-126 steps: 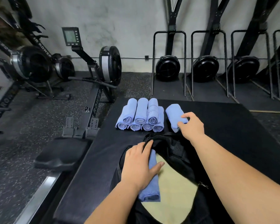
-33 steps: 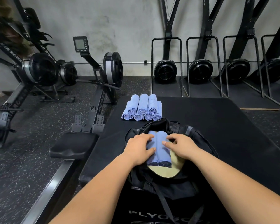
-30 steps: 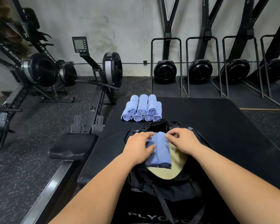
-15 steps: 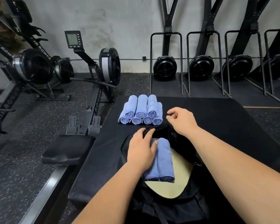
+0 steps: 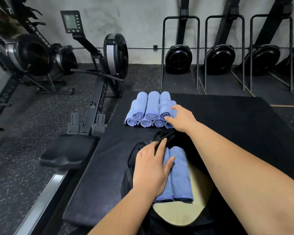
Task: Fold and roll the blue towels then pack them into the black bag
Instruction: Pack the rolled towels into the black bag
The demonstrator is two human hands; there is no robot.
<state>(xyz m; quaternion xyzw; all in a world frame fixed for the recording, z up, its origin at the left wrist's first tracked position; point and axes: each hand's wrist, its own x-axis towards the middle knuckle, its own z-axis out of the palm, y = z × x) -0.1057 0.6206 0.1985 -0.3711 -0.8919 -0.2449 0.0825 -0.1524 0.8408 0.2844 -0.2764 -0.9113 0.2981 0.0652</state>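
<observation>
Head view, one frame.

- Bag (image 5: 173, 138): black, lies open at the near centre of the bench (image 5: 227, 124). A pale lining (image 5: 180, 212) shows inside.
- In bag: two rolled blue towels (image 5: 179, 172), side by side and touching, long axes running near to far, in the left part of the opening. Near ends are level with each other.
- Left hand (image 5: 151, 168): flat, palm down, fingers straight. It rests on the left of the two rolls, and its fingertips reach the bag's far rim. Nothing is gripped.
- Stack (image 5: 149, 111): seven rolled blue towels on the bench just beyond the bag, four below and three on top, spiral ends facing near. The bottom right roll is mostly hidden.
- Right hand (image 5: 182, 117): at the right end of the stack. The thumb is against the near end of the top right roll, and the fingers lie over that roll's right side. Cannot tell whether it has a hold.
- Left of bench: a rower (image 5: 109, 53) on speckled floor, with its seat (image 5: 68, 150) just beside the bench edge.
</observation>
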